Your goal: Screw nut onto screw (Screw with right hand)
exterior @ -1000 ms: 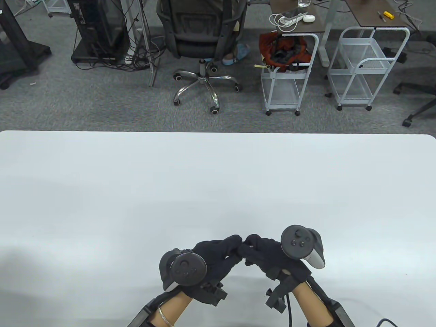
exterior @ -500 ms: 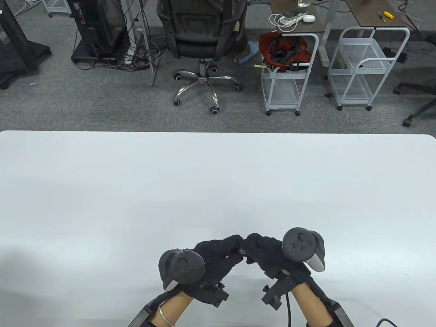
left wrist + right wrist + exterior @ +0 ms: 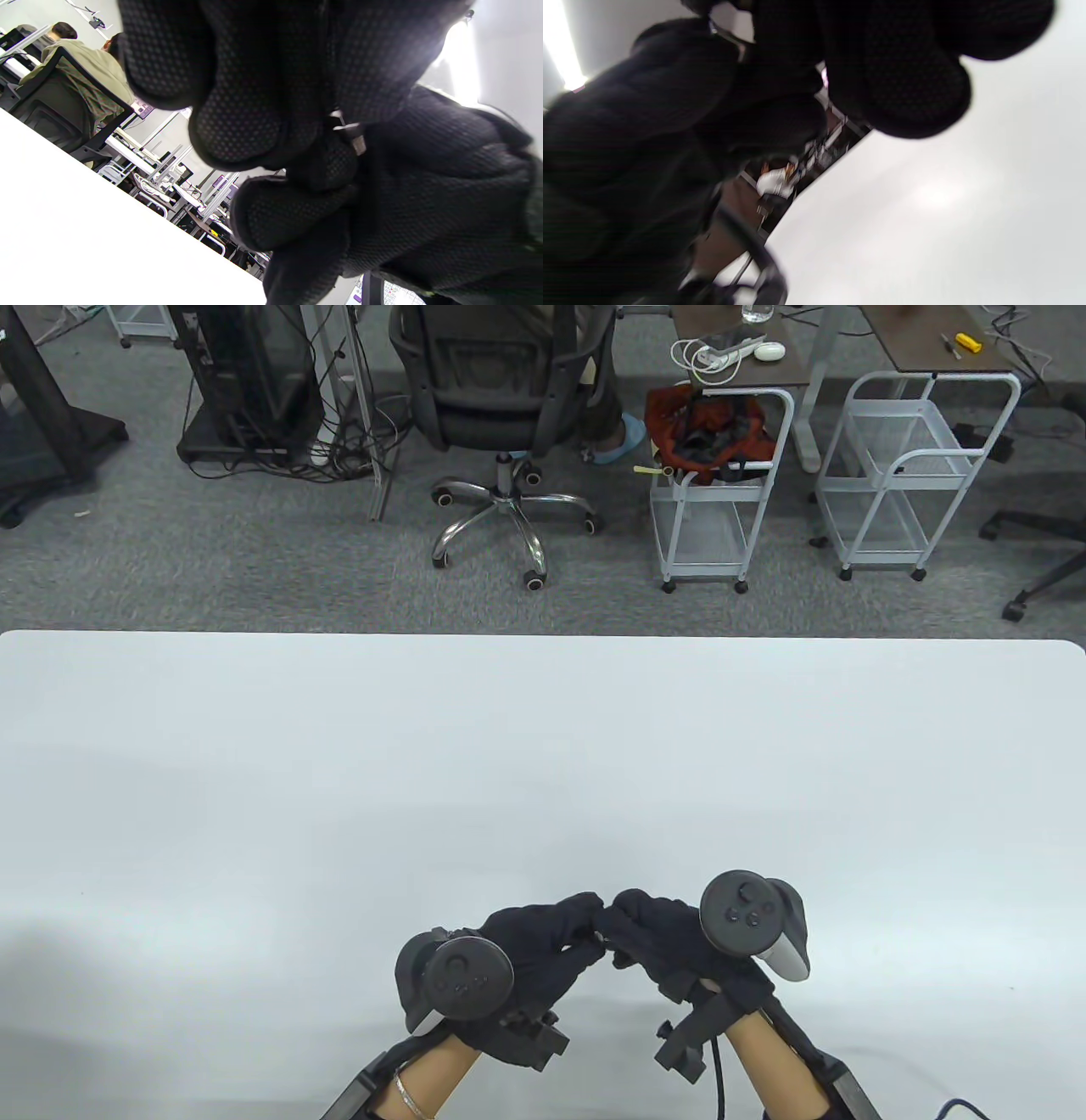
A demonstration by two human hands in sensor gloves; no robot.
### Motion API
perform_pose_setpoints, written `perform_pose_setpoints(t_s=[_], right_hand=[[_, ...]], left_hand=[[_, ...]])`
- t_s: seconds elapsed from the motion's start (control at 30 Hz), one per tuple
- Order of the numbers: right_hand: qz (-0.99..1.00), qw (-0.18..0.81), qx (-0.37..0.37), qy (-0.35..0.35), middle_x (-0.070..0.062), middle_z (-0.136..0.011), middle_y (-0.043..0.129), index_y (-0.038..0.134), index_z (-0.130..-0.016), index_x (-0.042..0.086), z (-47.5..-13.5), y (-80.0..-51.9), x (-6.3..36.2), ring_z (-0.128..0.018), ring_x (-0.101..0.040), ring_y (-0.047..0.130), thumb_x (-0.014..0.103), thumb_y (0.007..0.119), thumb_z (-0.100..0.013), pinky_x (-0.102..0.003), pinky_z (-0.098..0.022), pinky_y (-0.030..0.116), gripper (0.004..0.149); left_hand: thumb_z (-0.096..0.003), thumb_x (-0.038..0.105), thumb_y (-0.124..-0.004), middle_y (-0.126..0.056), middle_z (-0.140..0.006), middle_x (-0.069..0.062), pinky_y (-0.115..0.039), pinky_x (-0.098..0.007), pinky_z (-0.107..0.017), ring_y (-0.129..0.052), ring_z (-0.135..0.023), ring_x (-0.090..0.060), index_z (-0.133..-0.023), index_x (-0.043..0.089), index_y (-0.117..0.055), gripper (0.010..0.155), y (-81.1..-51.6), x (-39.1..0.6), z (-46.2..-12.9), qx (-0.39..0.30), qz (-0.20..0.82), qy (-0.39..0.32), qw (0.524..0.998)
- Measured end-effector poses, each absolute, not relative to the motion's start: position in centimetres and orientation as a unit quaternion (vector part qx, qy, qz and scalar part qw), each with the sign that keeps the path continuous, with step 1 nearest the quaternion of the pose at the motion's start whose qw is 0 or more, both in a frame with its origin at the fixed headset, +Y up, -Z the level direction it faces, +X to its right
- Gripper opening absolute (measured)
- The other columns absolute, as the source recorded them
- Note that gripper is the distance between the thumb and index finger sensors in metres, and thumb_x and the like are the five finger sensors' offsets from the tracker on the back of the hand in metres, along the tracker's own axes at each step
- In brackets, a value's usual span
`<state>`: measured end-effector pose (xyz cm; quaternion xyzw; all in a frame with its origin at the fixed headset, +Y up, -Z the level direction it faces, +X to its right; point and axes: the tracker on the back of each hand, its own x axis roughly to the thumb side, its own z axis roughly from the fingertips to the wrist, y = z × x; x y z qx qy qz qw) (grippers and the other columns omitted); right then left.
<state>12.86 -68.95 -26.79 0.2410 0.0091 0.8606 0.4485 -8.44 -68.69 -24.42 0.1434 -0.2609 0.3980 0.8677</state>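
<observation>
My two black-gloved hands meet fingertip to fingertip low over the white table (image 3: pixel 543 746), near its front edge. My left hand (image 3: pixel 591 921) pinches one end of a small metal screw and nut assembly (image 3: pixel 348 132). My right hand (image 3: pixel 614 918) pinches the other end. In the left wrist view a light metal piece (image 3: pixel 359 145), seemingly the nut, sits by the right hand's fingers. A metal glint (image 3: pixel 726 36) shows between the fingers in the blurred right wrist view. In the table view the fingers hide the parts.
Beyond the table's far edge stand an office chair (image 3: pixel 501 398) and two white wire carts (image 3: pixel 721 483), (image 3: pixel 912 466) on grey carpet. A tracker sits on the back of each hand (image 3: pixel 462 976), (image 3: pixel 747 912).
The hands stay joined at the fingertips in the same spot. The right wrist turned slightly to the right and back again; the left hand barely moved.
</observation>
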Motion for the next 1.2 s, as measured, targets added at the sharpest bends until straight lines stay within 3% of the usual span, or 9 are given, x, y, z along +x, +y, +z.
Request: perform_pose_setpoints(t_s=[0.07, 0.17, 0.33, 0.5, 0.67, 0.7, 0.87, 1.03, 1.2], right_hand=[[0.858, 0.444, 0.255, 0.032, -0.030, -0.065, 0.095, 0.081, -0.069, -0.002, -26.86, -68.87, 12.83, -0.042, -0.038, 0.102, 0.040, 0.059, -0.061, -0.054, -0.035, 0.077, 0.049], [0.840, 0.443, 0.286, 0.127, -0.036, -0.083, 0.079, 0.067, -0.084, -0.006, -26.94, -68.94, 12.80, -0.063, -0.045, 0.092, 0.040, 0.062, -0.062, -0.058, -0.047, 0.070, 0.051], [0.860, 0.455, 0.230, 0.010, -0.026, -0.057, 0.098, 0.084, -0.062, 0.000, -26.84, -69.21, 12.91, -0.034, -0.034, 0.103, 0.040, 0.057, -0.061, -0.051, -0.031, 0.079, 0.048], [0.838, 0.443, 0.288, 0.131, -0.037, -0.082, 0.080, 0.067, -0.084, -0.006, -26.93, -69.04, 12.86, -0.060, -0.044, 0.093, 0.040, 0.063, -0.062, -0.058, -0.046, 0.071, 0.051], [0.861, 0.452, 0.234, 0.009, -0.028, -0.059, 0.096, 0.081, -0.066, -0.001, -26.65, -69.57, 12.47, -0.035, -0.034, 0.103, 0.040, 0.058, -0.061, -0.051, -0.031, 0.079, 0.048], [0.862, 0.450, 0.232, 0.014, -0.028, -0.059, 0.097, 0.081, -0.065, -0.001, -26.69, -69.52, 12.46, -0.035, -0.034, 0.103, 0.040, 0.057, -0.061, -0.051, -0.031, 0.079, 0.048], [0.839, 0.448, 0.280, 0.129, -0.037, -0.082, 0.080, 0.067, -0.083, -0.006, -26.82, -69.30, 12.63, -0.062, -0.045, 0.093, 0.037, 0.061, -0.062, -0.058, -0.046, 0.071, 0.049], [0.861, 0.452, 0.232, 0.015, -0.024, -0.055, 0.099, 0.083, -0.062, 0.000, -26.76, -69.61, 12.60, -0.031, -0.030, 0.104, 0.041, 0.061, -0.060, -0.049, -0.029, 0.080, 0.046], [0.886, 0.405, 0.223, 0.013, -0.022, -0.052, 0.100, 0.085, -0.059, 0.002, -26.88, -69.58, 12.46, -0.028, -0.028, 0.104, 0.041, 0.061, -0.060, -0.047, -0.028, 0.080, 0.046]], left_hand=[[-0.0407, 0.039, -0.088, -0.112, -0.061, 0.004, -0.090, -0.034, -0.044, -0.112, -0.047, -0.012, -0.077, 0.016, -0.092, 0.043, -68.84, -8.59, -24.58, 0.138, 0.402, -0.256, 0.868], [-0.0407, 0.038, -0.088, -0.111, -0.062, 0.004, -0.090, -0.034, -0.044, -0.112, -0.048, -0.012, -0.077, 0.016, -0.092, 0.043, -68.76, -8.78, -24.55, 0.145, 0.397, -0.253, 0.870], [-0.0406, 0.040, -0.088, -0.112, -0.061, 0.004, -0.091, -0.033, -0.044, -0.112, -0.047, -0.012, -0.077, 0.015, -0.092, 0.044, -68.82, -8.28, -24.30, 0.144, 0.392, -0.263, 0.870], [-0.0407, 0.038, -0.088, -0.112, -0.062, 0.004, -0.090, -0.034, -0.044, -0.112, -0.048, -0.012, -0.077, 0.016, -0.092, 0.043, -68.88, -8.66, -24.52, 0.145, 0.393, -0.251, 0.872], [-0.0397, 0.039, -0.088, -0.112, -0.059, 0.004, -0.091, -0.033, -0.043, -0.112, -0.045, -0.011, -0.076, 0.014, -0.093, 0.043, -68.98, -8.71, -24.56, 0.141, 0.395, -0.250, 0.873], [-0.0398, 0.039, -0.088, -0.112, -0.059, 0.005, -0.091, -0.033, -0.043, -0.112, -0.046, -0.011, -0.076, 0.015, -0.093, 0.043, -69.07, -8.73, -24.64, 0.136, 0.403, -0.248, 0.870], [-0.0398, 0.037, -0.088, -0.112, -0.061, 0.004, -0.091, -0.034, -0.043, -0.112, -0.047, -0.012, -0.076, 0.016, -0.093, 0.042, -69.01, -8.79, -24.64, 0.138, 0.400, -0.247, 0.872], [-0.0392, 0.038, -0.089, -0.112, -0.059, 0.003, -0.091, -0.034, -0.043, -0.112, -0.045, -0.012, -0.075, 0.013, -0.093, 0.044, -68.93, -8.46, -24.41, 0.146, 0.382, -0.256, 0.876], [-0.0417, 0.042, -0.085, -0.110, -0.068, -0.001, -0.088, -0.039, -0.049, -0.111, -0.055, -0.018, -0.082, 0.014, -0.090, 0.049, -68.98, -8.47, -25.06, 0.138, 0.322, -0.293, 0.890]])
